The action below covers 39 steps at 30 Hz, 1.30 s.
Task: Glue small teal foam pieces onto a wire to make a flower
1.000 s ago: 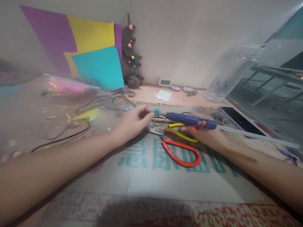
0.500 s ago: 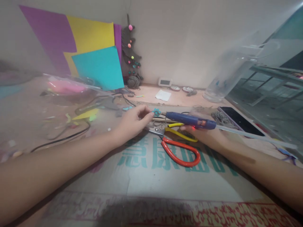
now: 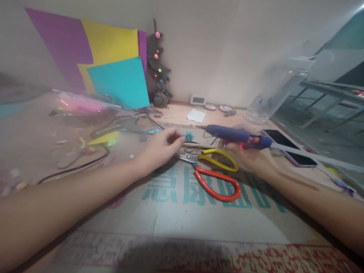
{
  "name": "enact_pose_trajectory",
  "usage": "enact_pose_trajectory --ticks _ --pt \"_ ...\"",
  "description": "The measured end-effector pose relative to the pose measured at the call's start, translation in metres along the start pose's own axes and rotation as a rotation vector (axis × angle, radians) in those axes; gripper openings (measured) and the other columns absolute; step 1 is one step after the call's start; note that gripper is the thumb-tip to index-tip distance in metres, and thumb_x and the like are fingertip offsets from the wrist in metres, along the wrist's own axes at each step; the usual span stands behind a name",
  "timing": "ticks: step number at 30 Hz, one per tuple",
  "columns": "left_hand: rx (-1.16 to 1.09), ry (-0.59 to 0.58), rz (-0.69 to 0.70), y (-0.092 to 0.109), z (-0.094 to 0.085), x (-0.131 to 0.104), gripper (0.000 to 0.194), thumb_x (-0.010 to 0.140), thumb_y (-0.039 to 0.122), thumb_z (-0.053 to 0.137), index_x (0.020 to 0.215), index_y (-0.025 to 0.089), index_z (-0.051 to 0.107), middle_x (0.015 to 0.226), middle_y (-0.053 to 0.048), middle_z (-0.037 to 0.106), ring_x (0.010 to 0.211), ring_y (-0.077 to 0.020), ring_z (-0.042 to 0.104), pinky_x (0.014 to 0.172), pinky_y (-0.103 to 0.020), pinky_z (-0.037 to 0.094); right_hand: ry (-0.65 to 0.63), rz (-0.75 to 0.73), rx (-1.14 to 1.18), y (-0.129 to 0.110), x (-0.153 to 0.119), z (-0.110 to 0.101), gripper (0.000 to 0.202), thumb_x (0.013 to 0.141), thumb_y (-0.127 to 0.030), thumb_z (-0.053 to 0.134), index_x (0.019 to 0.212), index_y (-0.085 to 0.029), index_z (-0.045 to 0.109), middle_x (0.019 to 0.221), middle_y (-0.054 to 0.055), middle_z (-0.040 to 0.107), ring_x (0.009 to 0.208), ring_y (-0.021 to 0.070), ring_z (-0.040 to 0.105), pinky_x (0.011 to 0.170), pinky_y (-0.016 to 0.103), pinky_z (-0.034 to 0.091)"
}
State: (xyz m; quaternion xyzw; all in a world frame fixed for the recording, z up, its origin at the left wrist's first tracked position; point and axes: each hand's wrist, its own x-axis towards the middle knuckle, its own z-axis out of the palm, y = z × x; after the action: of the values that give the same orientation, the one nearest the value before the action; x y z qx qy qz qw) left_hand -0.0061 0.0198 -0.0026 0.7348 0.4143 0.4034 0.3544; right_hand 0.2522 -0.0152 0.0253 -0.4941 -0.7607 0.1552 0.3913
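Near the middle, my left hand (image 3: 165, 147) pinches a small teal flower-shaped piece (image 3: 188, 136) between thumb and fingers. My right hand (image 3: 241, 149) is wrapped round a blue glue gun (image 3: 237, 135); its nozzle points left, above and to the right of the teal piece, apart from it. A clear glue stick (image 3: 315, 153) sticks out of the gun's back end. Below both hands lie scissors with one red handle (image 3: 217, 183) and one yellow handle (image 3: 222, 159); my left hand hides their blades. A thin brown stick (image 3: 199, 145) lies just above them.
Colored sheets (image 3: 119, 83) and a dark hanging ornament with beads (image 3: 156, 68) stand at the back. A phone (image 3: 295, 149) and a clear plastic jug (image 3: 273, 94) are on the right. Scraps, a black cable (image 3: 82, 165) and a pink-filled bag (image 3: 85, 104) lie left.
My right hand has drawn the glue gun to the right and slightly up, so its nozzle is away from the teal piece. My left hand has hardly moved.
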Motion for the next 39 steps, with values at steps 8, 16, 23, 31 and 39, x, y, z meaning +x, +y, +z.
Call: enact_pose_trajectory --ticks 8,16,23,31,39 --pt "0.051 -0.018 -0.014 0.001 0.002 -0.001 0.023 0.090 0.038 0.055 0.078 0.018 0.057 0.072 0.001 0.058 0.067 -0.0150 0.053 0.063 -0.027 0.039 0.133 0.250 -0.123 0.006 0.062 -0.019 0.037 0.087 -0.053 0.058 0.094 -0.020 0.074 0.092 0.009 0.074 0.077 0.0211 0.067 0.058 0.029 0.049" --pt "-0.034 0.040 -0.017 -0.002 0.001 0.003 0.021 0.089 0.037 0.056 0.080 0.018 0.057 0.074 0.001 0.058 0.069 -0.0142 0.053 0.064 -0.025 0.040 0.011 0.433 -0.360 0.071 0.125 -0.001 0.039 0.081 -0.053 0.066 0.092 -0.017 0.074 0.085 0.011 0.075 0.075 0.0244 0.067 0.065 0.033 0.049" --pt "-0.109 0.139 -0.042 -0.006 -0.003 0.008 0.023 0.089 0.033 0.053 0.072 0.019 0.051 0.068 0.003 0.053 0.063 -0.0124 0.049 0.063 -0.025 0.037 -0.125 0.430 -0.457 0.076 0.123 0.000 0.041 0.086 -0.055 0.059 0.091 -0.017 0.073 0.078 0.011 0.072 0.068 0.0240 0.065 0.064 0.034 0.047" --pt "-0.124 0.094 -0.023 -0.002 0.001 0.003 0.020 0.089 0.034 0.055 0.076 0.019 0.054 0.067 0.004 0.051 0.061 -0.0118 0.046 0.058 -0.025 0.037 0.021 -0.087 -0.809 0.059 0.070 -0.021 0.042 0.091 -0.048 0.057 0.113 -0.014 0.069 0.121 0.019 0.066 0.116 0.0359 0.057 0.098 0.048 0.042" --pt "-0.120 0.071 -0.012 -0.002 0.002 0.001 0.020 0.089 0.034 0.055 0.077 0.018 0.054 0.068 0.004 0.051 0.061 -0.0115 0.048 0.059 -0.025 0.039 -0.352 -0.287 -0.587 -0.001 0.043 0.033 0.026 0.092 -0.032 0.059 0.112 -0.019 0.070 0.112 0.011 0.069 0.102 0.0256 0.064 0.084 0.034 0.047"
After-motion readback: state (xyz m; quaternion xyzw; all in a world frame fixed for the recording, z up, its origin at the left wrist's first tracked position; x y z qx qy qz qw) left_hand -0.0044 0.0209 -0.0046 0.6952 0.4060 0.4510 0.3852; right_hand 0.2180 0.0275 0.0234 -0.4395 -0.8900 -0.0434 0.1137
